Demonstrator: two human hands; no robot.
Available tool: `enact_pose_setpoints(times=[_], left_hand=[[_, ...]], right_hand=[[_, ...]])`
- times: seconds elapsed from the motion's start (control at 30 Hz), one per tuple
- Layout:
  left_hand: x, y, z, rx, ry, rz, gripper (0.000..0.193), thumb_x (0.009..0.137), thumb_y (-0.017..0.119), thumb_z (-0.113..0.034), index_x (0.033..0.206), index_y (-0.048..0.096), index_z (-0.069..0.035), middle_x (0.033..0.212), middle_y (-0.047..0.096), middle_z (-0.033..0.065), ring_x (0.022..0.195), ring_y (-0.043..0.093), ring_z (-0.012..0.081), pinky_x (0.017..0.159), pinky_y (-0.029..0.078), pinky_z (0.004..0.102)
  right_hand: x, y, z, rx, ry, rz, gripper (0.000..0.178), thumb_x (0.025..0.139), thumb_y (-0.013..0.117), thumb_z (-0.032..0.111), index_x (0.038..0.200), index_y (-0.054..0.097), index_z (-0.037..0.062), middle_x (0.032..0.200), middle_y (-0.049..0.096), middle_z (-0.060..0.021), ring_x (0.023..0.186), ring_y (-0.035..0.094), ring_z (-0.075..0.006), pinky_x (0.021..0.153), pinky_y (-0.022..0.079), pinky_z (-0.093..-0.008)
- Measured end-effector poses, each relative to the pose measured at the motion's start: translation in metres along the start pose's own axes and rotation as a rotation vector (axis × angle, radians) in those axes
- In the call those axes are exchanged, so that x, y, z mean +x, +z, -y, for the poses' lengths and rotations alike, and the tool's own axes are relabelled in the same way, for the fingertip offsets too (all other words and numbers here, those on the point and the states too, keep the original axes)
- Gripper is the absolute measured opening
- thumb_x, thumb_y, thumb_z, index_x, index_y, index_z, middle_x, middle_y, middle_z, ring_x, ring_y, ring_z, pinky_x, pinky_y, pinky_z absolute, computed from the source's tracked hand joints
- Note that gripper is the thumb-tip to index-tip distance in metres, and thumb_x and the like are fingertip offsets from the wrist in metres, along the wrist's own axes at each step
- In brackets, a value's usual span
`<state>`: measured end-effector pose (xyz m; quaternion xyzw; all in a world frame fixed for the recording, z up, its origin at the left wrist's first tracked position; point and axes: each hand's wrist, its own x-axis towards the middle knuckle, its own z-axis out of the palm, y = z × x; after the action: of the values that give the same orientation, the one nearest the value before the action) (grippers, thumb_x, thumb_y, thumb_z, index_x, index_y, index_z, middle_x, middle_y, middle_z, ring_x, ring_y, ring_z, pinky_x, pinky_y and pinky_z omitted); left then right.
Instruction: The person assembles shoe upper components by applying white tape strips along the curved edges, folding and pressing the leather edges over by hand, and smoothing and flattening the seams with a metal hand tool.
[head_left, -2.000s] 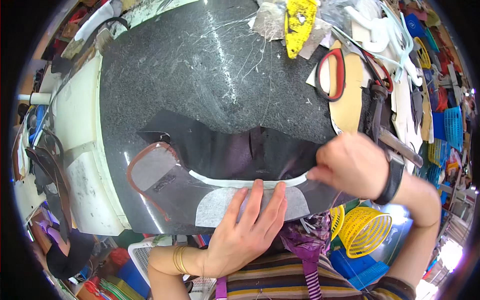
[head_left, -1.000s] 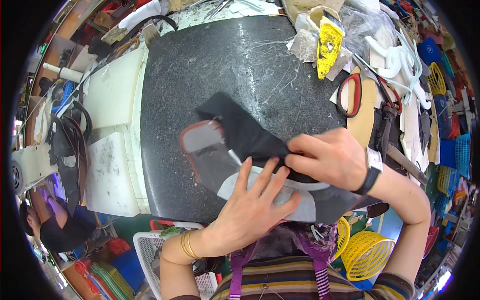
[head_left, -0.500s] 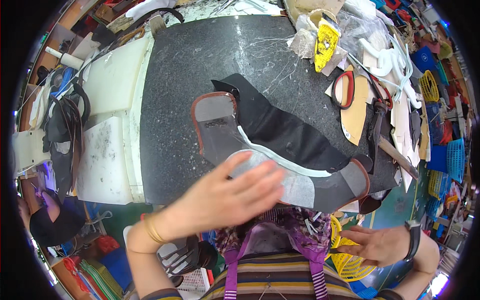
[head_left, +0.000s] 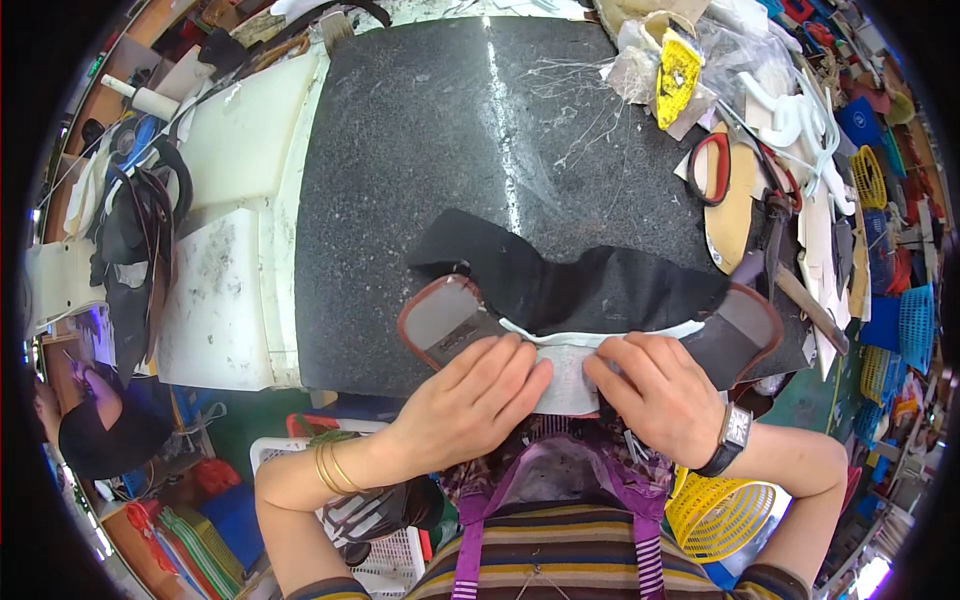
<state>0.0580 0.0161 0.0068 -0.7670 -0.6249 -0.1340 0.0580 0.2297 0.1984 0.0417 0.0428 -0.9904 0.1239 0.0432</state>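
A shoe upper (head_left: 725, 348) of dark grey material with brown edging lies bent in a curve at the table's near edge. Its black lining (head_left: 590, 290) spreads out on the far side, and a thin white strip (head_left: 640, 334) runs along the join. A pale grey patch (head_left: 568, 375) covers the middle of the upper. On the left of this patch my left hand (head_left: 478, 390) presses with curled fingers at the strip. My right hand (head_left: 655, 395) grips the patch's right side, fingers bent and closed. Both thumbs are largely hidden.
The dark stone tabletop (head_left: 400, 130) carries loose threads. To the right lie red-handled scissors (head_left: 710, 168), a hammer (head_left: 812, 312) and white scraps. White boards (head_left: 215, 300) and black strips border the left. A yellow basket (head_left: 715, 515) stands below, near my right forearm.
My right hand has come up from beside my body onto the shoe upper. My left hand, formerly flat over the patch, has curled at its left side. The upper and lining have shifted and turned.
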Motion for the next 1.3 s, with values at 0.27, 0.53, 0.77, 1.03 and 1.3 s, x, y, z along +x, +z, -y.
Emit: enact_pose_setpoints(times=[0.27,0.53,0.77,1.03,1.3], left_hand=[[0.006,-0.007,0.002,-0.353,-0.145,0.109,0.051,0.079,0.064,-0.021,0.123,0.054,0.002,0.125,0.054,0.0169,0.116,0.054,0.0319,0.096,0.047,0.0419],[0.04,0.009,-0.019,-0.106,-0.028,0.041,0.045,0.08,0.061,-0.027,0.118,0.059,-0.001,0.125,0.054,0.0151,0.11,0.053,0.0285,0.092,0.047,0.0393],[0.044,0.008,-0.032,-0.049,-0.021,0.097,0.038,0.081,0.058,-0.022,0.112,0.065,-0.001,0.132,0.054,0.0129,0.116,0.05,0.0289,0.091,0.048,0.0466],[0.056,0.003,-0.043,0.025,-0.006,0.152,0.034,0.08,0.057,-0.02,0.106,0.066,0.001,0.127,0.056,0.0163,0.116,0.052,0.0329,0.09,0.05,0.0524],[0.057,0.008,-0.063,-0.016,-0.09,0.164,0.033,0.077,0.056,-0.022,0.097,0.067,0.004,0.103,0.063,0.024,0.106,0.056,0.0379,0.087,0.049,0.0611]], right_hand=[[0.004,-0.005,0.002,-0.08,-0.037,0.082,0.041,0.074,0.059,0.016,0.111,0.062,-0.0014,0.113,0.057,-0.0111,0.103,0.056,-0.024,0.082,0.049,-0.0329],[0.057,-0.009,-0.034,0.029,0.336,0.05,0.045,0.069,0.069,0.003,0.113,0.06,0.0016,0.111,0.057,-0.0136,0.108,0.053,-0.0318,0.09,0.047,-0.0397],[0.063,-0.024,-0.061,0.267,0.139,0.219,0.025,0.066,0.074,0.007,0.087,0.061,0.0041,0.102,0.057,-0.0112,0.093,0.053,-0.0311,0.082,0.045,-0.0385],[0.069,-0.026,-0.079,0.47,-0.006,0.413,0.02,0.074,0.069,0.012,0.08,0.066,-0.0067,0.074,0.064,-0.0253,0.077,0.066,-0.0406,0.068,0.053,-0.0449],[0.03,-0.038,-0.008,0.196,0.204,0.27,0.025,0.07,0.062,0.007,0.089,0.062,-0.0094,0.093,0.065,-0.0231,0.09,0.067,-0.0315,0.074,0.057,-0.0361]])
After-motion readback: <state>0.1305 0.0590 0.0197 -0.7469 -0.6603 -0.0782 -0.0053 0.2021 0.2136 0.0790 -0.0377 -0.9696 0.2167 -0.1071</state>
